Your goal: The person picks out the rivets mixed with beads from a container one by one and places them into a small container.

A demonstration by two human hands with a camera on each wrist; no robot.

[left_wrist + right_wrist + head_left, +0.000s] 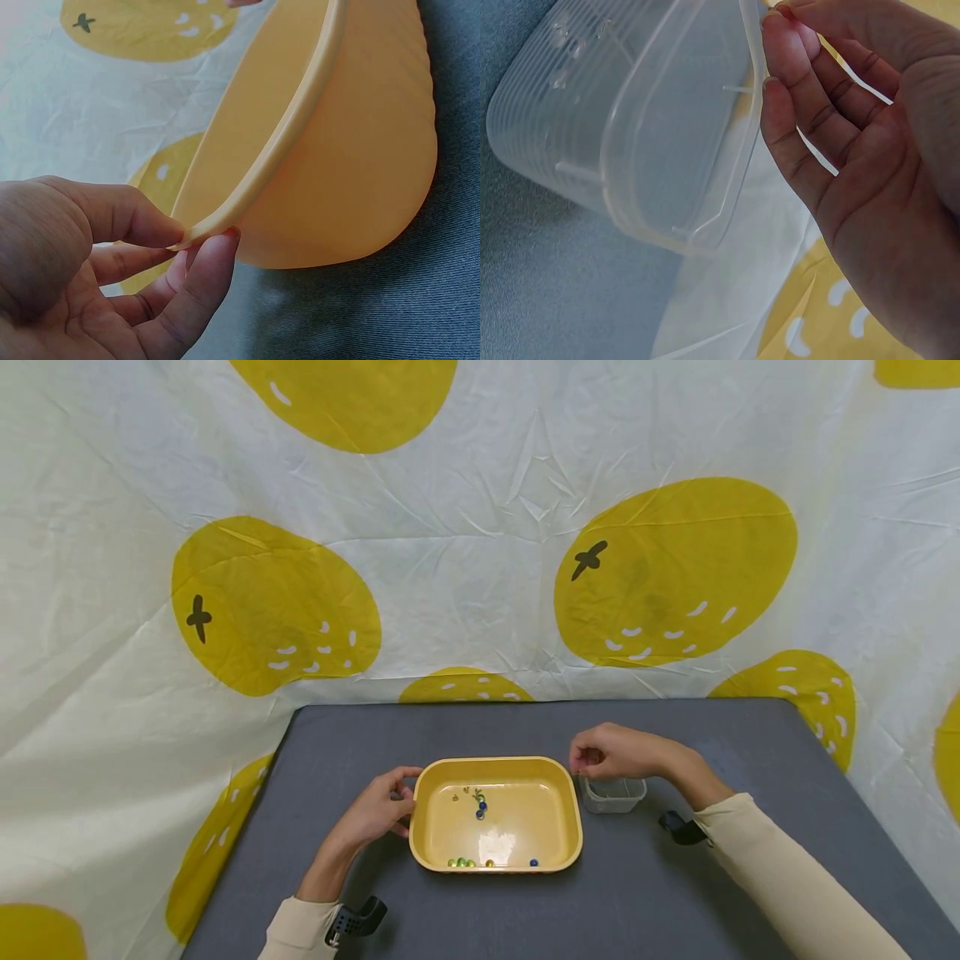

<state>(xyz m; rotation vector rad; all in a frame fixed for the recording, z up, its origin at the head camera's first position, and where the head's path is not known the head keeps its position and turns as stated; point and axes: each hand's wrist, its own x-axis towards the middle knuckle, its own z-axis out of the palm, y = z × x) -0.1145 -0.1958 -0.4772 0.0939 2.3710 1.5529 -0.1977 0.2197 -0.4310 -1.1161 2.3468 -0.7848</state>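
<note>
A yellow plastic tub [572,827] stands in the middle of the table, with several glass marbles [461,862] in blue, green and amber inside. My left hand [384,806] pinches its left rim between thumb and fingers, as the left wrist view shows. Just right of the tub is a small clear plastic container [617,806] with ribbed sides. My right hand [615,752] hangs over its back left corner, thumb and fingertips drawn together. In the right wrist view those fingertips [772,97] are right at the container's rim; I cannot tell whether they pinch anything.
A grey cloth-covered table [510,918] carries both vessels. Behind it hangs a white sheet [465,593] printed with yellow fruit. Dark straps are on both wrists, below pale sleeves [787,877].
</note>
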